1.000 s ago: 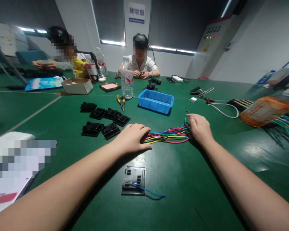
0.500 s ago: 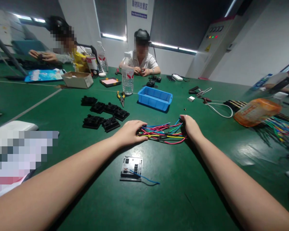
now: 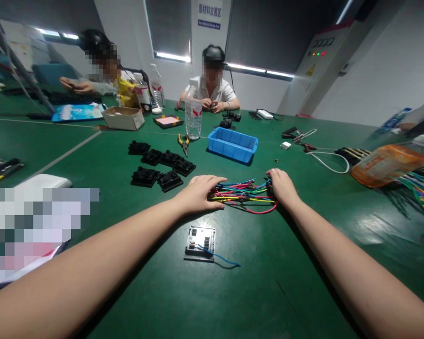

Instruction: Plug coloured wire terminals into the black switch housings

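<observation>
A bundle of thin wires (image 3: 245,192), red, blue, yellow and green, lies on the green table between my hands. Its left end is held by my left hand (image 3: 203,192), with thumb and fingers on either side. At the other end, my right hand (image 3: 282,186) is closed around the wire ends, its fingertips partly hidden. One red wire bows out toward me below the rest. Nearer to me is a square panel-like part (image 3: 200,242) with black fittings; a blue wire (image 3: 226,260) runs from it onto the table.
Several black plastic parts (image 3: 144,176) lie left of centre, near yellow-handled pliers (image 3: 184,145). Beyond the wires stand a blue bin (image 3: 233,148) and a water bottle (image 3: 193,115). An orange packet (image 3: 387,165) and more wires (image 3: 413,190) are at right. Two co-workers sit across the table.
The whole view has shifted slightly, so things appear farther right. Both hands stay at the bundle's ends, and the blue wires by my right hand now lie lower and flatter.
</observation>
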Motion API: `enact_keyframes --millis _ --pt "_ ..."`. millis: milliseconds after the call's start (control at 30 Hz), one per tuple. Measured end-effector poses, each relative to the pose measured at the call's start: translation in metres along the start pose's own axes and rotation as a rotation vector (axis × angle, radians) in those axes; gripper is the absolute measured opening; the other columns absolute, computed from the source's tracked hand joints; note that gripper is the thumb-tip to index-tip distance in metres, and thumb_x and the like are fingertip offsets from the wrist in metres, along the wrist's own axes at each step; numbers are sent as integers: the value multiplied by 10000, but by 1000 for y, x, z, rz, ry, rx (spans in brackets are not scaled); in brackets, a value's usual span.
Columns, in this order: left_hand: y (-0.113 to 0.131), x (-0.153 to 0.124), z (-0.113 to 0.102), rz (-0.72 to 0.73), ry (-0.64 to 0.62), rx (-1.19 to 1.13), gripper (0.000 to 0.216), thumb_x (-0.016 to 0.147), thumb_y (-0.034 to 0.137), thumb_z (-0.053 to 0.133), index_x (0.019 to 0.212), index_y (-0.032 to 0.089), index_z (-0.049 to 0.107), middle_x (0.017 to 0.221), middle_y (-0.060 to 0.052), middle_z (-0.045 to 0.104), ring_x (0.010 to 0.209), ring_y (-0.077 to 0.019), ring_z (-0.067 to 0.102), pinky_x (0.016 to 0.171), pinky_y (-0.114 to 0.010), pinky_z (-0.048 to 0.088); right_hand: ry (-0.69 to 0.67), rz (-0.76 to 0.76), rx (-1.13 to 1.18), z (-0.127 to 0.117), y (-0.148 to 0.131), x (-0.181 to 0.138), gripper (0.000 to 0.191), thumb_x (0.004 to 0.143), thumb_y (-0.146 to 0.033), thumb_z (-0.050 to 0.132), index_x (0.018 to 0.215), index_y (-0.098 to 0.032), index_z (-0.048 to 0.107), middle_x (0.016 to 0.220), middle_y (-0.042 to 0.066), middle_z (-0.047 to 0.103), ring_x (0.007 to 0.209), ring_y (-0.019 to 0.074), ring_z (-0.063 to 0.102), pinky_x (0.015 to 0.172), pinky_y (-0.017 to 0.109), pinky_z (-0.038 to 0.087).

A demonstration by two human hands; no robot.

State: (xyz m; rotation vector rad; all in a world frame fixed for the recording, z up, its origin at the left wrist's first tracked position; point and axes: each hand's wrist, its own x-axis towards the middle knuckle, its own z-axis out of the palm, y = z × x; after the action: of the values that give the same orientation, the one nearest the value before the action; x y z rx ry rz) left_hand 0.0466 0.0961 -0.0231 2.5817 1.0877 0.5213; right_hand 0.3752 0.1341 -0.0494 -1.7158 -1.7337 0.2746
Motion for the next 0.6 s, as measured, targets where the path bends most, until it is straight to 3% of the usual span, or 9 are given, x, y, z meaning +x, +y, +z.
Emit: enact_keyframes --millis 200,400,600 --pt "0 0 0 -24 3 51 445 891 430 585 1297 251 552 1308 -78 604 1228 -274 522 1047 -449 349 106 56 -13 -2 2 -4 326 949 -369 569 1219 -185 582 1243 88 596 1047 206 614 888 424 538" --pt "5 -2 -4 -8 -15 65 629 830 587 623 1355 259 509 1352 -86 586 1253 -279 511 1059 -441 340 169 92 -18 -10 9 1 330 948 -367 571 1224 -185 579 1249 89 593 1054 209 612 892 428 536" --pt "5 -1 -5 11 5 93 390 961 463 470 1289 285 585 1300 -49 630 1196 -243 557 1025 -425 360 130 158 36 -9 16 -3 326 950 -371 569 1216 -182 582 1223 85 604 1020 199 622 866 410 548"
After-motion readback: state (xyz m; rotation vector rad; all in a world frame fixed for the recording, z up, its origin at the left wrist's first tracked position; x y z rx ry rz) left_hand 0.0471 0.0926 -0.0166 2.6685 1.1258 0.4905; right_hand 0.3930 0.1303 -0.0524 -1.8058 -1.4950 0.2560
